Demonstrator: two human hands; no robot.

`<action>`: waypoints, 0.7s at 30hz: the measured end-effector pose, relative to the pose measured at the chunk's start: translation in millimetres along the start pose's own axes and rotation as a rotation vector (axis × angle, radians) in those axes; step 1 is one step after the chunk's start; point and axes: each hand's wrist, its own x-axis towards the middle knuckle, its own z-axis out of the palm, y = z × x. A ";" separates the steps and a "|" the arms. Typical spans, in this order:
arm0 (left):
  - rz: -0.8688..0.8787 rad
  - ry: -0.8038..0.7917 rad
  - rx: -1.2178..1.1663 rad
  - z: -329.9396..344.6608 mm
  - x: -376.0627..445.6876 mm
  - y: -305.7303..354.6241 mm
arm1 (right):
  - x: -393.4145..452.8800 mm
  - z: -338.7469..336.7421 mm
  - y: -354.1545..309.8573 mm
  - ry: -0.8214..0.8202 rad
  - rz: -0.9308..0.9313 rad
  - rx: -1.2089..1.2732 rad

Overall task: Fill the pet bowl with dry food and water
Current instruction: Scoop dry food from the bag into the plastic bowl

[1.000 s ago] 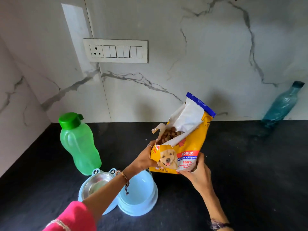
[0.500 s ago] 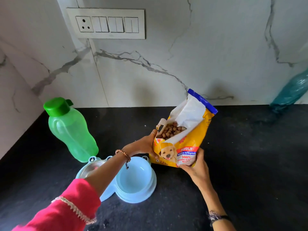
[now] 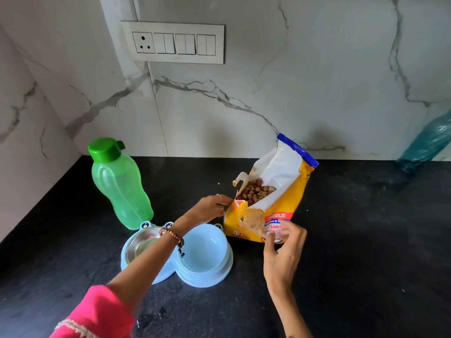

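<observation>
An open yellow dog-food bag (image 3: 280,206) stands upright on the black counter (image 3: 366,240), brown kibble showing at its torn mouth. Just left of it lies a light-blue double pet bowl (image 3: 207,276): the left well holds a steel insert (image 3: 139,245), the right well is bare blue plastic with no kibble in it. My left hand (image 3: 211,208) reaches over the bowl, fingers apart at the bag's left edge. My right hand (image 3: 283,252), blurred, hovers in front of the bag's lower face with spread fingers. A capped green water bottle (image 3: 119,184) stands behind the bowl.
A teal bottle (image 3: 429,140) leans against the marble wall at far right. A switch panel (image 3: 173,42) is mounted on the back wall. A side wall closes the counter's left corner.
The bag has been lowered and set down on the counter beside the bowl. Both hands have loosened off it, the right one pulling back toward me.
</observation>
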 end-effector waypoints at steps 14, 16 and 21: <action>-0.130 -0.164 -0.030 0.3 21.5 11.8 | 166.8 33.6 -91.0 -1.189 -0.068 -0.997; -0.100 -0.237 -0.012 -1.9 23.0 10.8 | 166.6 39.1 -85.1 -1.376 -0.083 -1.174; -0.093 -0.313 -0.017 -9.3 18.9 12.8 | 158.5 57.7 -58.2 -1.476 -0.012 -1.192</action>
